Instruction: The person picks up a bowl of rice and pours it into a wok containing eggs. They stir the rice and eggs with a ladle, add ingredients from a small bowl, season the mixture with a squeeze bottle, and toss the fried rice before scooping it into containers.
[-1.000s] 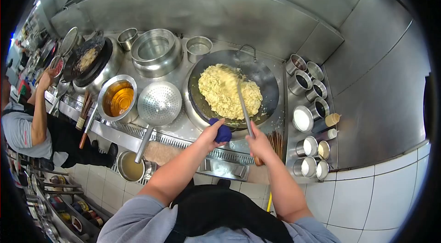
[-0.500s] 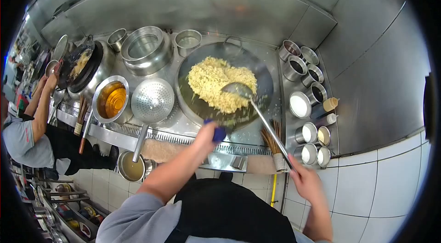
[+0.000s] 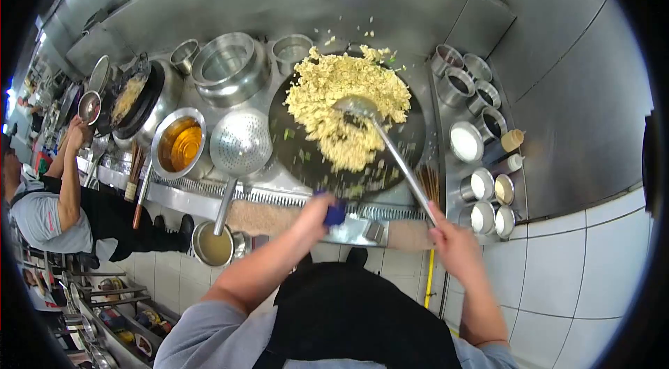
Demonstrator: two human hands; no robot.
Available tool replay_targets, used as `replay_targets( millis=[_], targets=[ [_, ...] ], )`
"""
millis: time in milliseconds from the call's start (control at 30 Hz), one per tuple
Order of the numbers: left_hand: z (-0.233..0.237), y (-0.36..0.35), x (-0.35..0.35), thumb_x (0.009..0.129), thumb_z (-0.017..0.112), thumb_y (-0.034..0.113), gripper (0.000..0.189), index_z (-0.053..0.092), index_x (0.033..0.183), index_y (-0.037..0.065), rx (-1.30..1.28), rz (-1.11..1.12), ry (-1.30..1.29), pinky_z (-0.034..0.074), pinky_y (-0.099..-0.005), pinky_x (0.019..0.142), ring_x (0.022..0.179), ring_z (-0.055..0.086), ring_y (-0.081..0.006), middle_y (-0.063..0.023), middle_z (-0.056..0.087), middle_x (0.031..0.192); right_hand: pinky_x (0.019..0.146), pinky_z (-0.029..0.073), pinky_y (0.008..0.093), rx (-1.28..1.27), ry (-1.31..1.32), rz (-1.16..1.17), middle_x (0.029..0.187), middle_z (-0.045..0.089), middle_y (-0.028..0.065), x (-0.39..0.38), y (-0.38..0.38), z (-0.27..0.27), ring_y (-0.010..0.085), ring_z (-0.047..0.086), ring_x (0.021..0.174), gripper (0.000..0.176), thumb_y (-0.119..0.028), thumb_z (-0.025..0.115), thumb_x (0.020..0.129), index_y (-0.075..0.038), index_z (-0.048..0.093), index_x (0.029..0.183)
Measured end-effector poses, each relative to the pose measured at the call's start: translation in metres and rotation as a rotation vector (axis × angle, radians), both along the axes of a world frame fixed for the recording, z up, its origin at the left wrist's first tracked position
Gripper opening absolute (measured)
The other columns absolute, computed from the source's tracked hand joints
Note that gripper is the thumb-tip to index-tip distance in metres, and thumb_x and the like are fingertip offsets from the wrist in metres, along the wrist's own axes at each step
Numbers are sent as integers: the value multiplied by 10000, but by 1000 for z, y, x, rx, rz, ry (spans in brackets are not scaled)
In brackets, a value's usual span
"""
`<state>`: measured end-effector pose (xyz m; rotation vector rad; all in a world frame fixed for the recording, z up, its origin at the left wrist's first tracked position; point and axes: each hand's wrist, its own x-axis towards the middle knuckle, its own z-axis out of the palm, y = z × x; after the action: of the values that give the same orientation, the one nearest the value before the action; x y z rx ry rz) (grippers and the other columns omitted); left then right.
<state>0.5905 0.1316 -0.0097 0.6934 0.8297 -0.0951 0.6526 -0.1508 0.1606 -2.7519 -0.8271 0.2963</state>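
My left hand [image 3: 316,216] is closed on a dark blue cloth [image 3: 335,214] at the near edge of the wok [image 3: 296,156]. Yellow fried rice [image 3: 320,94] with green bits spreads over the far half of the wok, and some grains are in the air beyond it. The fingers of my right hand [image 3: 451,236] wrap round the handle end of a long metal ladle [image 3: 404,167]. Its bowl rests among the rice near the wok's middle. Green pieces and loose grains lie on the dark near part of the wok.
Left of the wok are a perforated strainer [image 3: 241,142], a pot of orange oil [image 3: 167,160] and a large steel pot [image 3: 233,94]. Seasoning containers [image 3: 465,142] and bottles line the right side. A co-worker [image 3: 52,212] stands at another wok, far left.
The rice has moved toward the far side of the wok and spread out, with grains now airborne. My right hand and the ladle handle are slightly nearer the wok.
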Motion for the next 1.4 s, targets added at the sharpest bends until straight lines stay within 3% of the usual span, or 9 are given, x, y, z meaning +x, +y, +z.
replay_targets(
  millis=[200, 433, 533, 833, 967, 1067, 1133, 1200, 1400],
  targets=[
    [81, -7, 18, 801, 522, 156, 136, 471, 924, 130, -3, 95, 86, 346, -332, 383, 580, 536, -209, -72, 534, 707, 655, 482, 436, 52, 182, 95, 765, 617, 177, -6, -30, 71, 367, 606, 716, 524, -159, 550, 881, -325, 419, 1360],
    [-38, -1, 5, 722, 520, 39, 318, 489, 1037, 59, 151, 27, 22, 489, -362, 617, 762, 562, -208, -77, 530, 869, 617, 488, 450, -160, -88, 51, 768, 622, 156, 17, 32, -18, 359, 607, 675, 442, -251, 545, 886, -283, 469, 1320],
    [0, -17, -13, 714, 506, 11, 329, 491, 1040, 53, 99, 80, -5, 495, -351, 610, 757, 573, -213, -74, 539, 869, 579, 485, 437, -47, -190, 41, 754, 620, 148, 6, 25, -20, 348, 609, 658, 478, -223, 583, 863, -259, 472, 1327],
    [12, 25, 94, 739, 549, 138, 128, 485, 836, 83, 86, 153, 14, 349, -333, 371, 491, 504, -208, -74, 514, 664, 434, 363, 196, 754, 537, -229, 676, 492, 2, -22, 14, 76, 69, 400, 461, 533, -65, 449, 937, -136, 307, 1445],
    [3, 28, 96, 731, 539, 128, 96, 503, 807, 82, 101, 177, 7, 346, -322, 359, 461, 492, -200, -71, 499, 620, 341, 342, 215, 1059, 958, -327, 654, 469, 34, 10, 28, 14, 97, 374, 422, 563, -198, 453, 962, -205, 215, 1471],
    [-1, 31, 84, 793, 592, 257, 199, 513, 896, 107, 37, 100, -42, 384, -310, 416, 537, 522, -173, -45, 540, 737, 368, 340, 258, 754, 1231, -528, 590, 463, 12, 60, 63, -84, 118, 423, 440, 492, -249, 478, 959, -293, 329, 1426],
    [9, 42, 74, 818, 625, 447, 352, 534, 886, 114, -79, -68, -232, 357, -283, 390, 472, 485, -135, -8, 535, 694, 388, 379, 294, 684, 1116, -463, 542, 450, 6, 84, 97, -85, 126, 444, 436, 456, -230, 471, 958, -299, 385, 1401],
    [15, 41, 56, 811, 594, 586, 471, 551, 911, 128, -59, -105, -181, 341, -268, 377, 439, 464, -107, 19, 532, 667, 403, 415, 307, 207, -12, 5, 540, 452, 15, 81, 112, -72, 132, 439, 410, 447, -207, 456, 959, -303, 401, 1392],
    [20, 44, 29, 850, 627, 444, 397, 567, 965, 69, -17, -71, -152, 427, -242, 433, 562, 554, -105, -37, 612, 781, 395, 407, 290, 659, 803, -227, 560, 443, 16, 58, 105, -48, 126, 426, 397, 507, -172, 454, 957, -243, 316, 1440]
  ],
)
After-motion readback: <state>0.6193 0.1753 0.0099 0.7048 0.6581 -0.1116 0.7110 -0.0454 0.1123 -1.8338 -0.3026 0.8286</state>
